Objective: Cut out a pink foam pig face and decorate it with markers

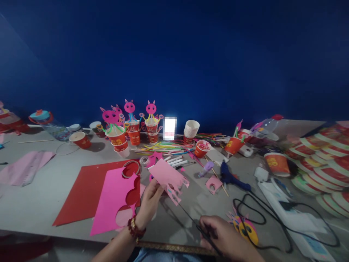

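My left hand, with a dark red bead bracelet on its wrist, pinches the lower left edge of a light pink paper. The paper's lower right side is cut into ragged strips and notches. My right hand is closed around dark scissors near the table's front edge. The scissors' thin blades point up and left, their tip close to the paper's lowest strip; whether they touch is unclear. Left of my left hand lies a bright pink sheet with round cut-outs, on top of a red sheet.
Decorated cups with pink paper figures stand at the back. Colored sticks and white markers lie mid-table. Rightward are a blue glue gun, black cable, a yellow-eyed paper piece and stacked cups.
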Available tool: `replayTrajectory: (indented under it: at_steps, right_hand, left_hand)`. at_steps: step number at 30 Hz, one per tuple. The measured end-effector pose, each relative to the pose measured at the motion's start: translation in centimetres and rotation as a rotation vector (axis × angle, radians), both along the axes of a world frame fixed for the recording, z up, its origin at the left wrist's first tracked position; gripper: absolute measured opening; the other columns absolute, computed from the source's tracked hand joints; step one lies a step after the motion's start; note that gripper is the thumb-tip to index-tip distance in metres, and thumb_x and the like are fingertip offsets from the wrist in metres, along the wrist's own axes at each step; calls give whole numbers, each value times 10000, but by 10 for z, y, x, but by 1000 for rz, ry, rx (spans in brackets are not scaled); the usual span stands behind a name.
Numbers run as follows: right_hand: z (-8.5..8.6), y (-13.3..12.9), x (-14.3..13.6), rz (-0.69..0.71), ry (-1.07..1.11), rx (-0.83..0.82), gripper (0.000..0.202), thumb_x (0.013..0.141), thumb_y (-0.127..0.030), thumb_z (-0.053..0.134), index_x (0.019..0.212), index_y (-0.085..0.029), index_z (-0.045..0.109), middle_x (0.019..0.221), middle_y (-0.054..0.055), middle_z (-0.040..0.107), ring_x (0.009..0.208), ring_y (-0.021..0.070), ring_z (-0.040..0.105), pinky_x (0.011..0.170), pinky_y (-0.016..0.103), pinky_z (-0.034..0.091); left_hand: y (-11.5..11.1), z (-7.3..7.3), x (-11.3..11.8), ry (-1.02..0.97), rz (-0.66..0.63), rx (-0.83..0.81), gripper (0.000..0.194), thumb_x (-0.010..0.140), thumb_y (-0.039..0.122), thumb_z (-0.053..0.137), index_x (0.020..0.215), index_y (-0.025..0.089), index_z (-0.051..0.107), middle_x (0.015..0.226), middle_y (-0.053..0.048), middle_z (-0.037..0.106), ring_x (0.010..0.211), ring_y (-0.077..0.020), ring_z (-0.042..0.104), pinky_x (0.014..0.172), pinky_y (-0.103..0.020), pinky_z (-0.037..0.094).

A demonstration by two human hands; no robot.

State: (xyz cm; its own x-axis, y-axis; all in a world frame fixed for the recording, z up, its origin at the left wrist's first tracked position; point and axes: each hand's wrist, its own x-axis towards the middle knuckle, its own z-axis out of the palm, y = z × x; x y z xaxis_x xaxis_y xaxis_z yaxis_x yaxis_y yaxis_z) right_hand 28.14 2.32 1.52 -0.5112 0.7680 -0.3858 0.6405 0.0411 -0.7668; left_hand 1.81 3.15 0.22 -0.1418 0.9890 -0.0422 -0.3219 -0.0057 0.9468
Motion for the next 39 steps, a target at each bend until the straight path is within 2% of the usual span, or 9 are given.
replayTrajectory:
  at_steps: [5, 8, 11, 15, 20, 24, 27, 34, 39]
  right_hand:
    - [3, 5, 19, -47, 23, -39, 256, 651, -255, 712, 585, -209, 469, 562, -61, 434, 559, 123, 361, 501, 226, 254]
    - [-2, -1, 3, -143, 220, -157, 246, 730, -314, 649, 636, -219, 443, 597, -50, 470, 563, 124, 407, 532, 226, 325]
    - [-10, -14, -22, -167, 370, -325, 297, 750, -397, 641, 666, -225, 414, 586, -58, 473, 534, 115, 432, 528, 221, 359]
    - [-20, -27, -40, -192, 378, -326, 409, 743, -467, 669, 617, -226, 364, 532, -78, 412, 509, 97, 393, 504, 209, 329]
    - [-25, -28, -39, -217, 346, -277, 463, 743, -486, 682, 595, -231, 325, 516, -84, 370, 495, 91, 360, 494, 208, 319]
    - [-17, -22, -45, -230, 383, -278, 442, 746, -494, 682, 607, -227, 358, 528, -82, 387, 500, 94, 359, 495, 210, 312]
    - [-12, -19, -53, -229, 443, -306, 484, 719, -594, 682, 614, -227, 384, 533, -79, 392, 496, 100, 387, 511, 220, 361]
    - [-29, -19, -62, -330, 595, -309, 587, 678, -776, 629, 745, -210, 490, 637, -36, 510, 513, 120, 484, 526, 243, 383]
    - [-22, -12, -60, -226, 591, -291, 580, 715, -770, 610, 724, -199, 504, 585, -46, 479, 501, 112, 445, 537, 249, 356]
  left_hand:
    - [2, -4, -3, 146, -43, 42, 316, 871, 427, 631, 1049, 167, 658, 892, -69, 723, 741, -182, 642, 704, -296, 526]
    - [3, -6, -2, 178, -38, 13, 317, 856, 442, 649, 1009, 165, 664, 758, -26, 679, 592, -128, 556, 564, -225, 457]
    - [4, -7, 0, 151, -49, -26, 331, 847, 465, 656, 952, 151, 667, 624, 12, 607, 493, -100, 487, 468, -193, 367]
    - [5, -7, 1, 95, -3, -47, 346, 836, 483, 663, 940, 153, 666, 661, -4, 636, 547, -114, 537, 505, -199, 408]
    - [5, -2, 1, -28, 55, -75, 351, 796, 457, 715, 983, 163, 673, 808, -35, 684, 668, -134, 597, 614, -227, 479]
    - [5, 2, 4, -87, 50, -67, 307, 792, 434, 727, 938, 169, 672, 774, -7, 644, 634, -112, 570, 632, -240, 498]
    - [3, 4, 6, -99, 41, -59, 297, 799, 415, 725, 969, 178, 669, 772, 5, 628, 627, -107, 561, 635, -246, 503]
    - [0, 3, 6, -61, -6, -1, 317, 814, 372, 724, 1054, 179, 649, 876, -31, 684, 739, -147, 621, 664, -253, 520]
    - [1, 1, 5, -42, -43, 1, 300, 832, 379, 704, 1043, 178, 636, 850, -21, 688, 642, -129, 614, 625, -256, 523]
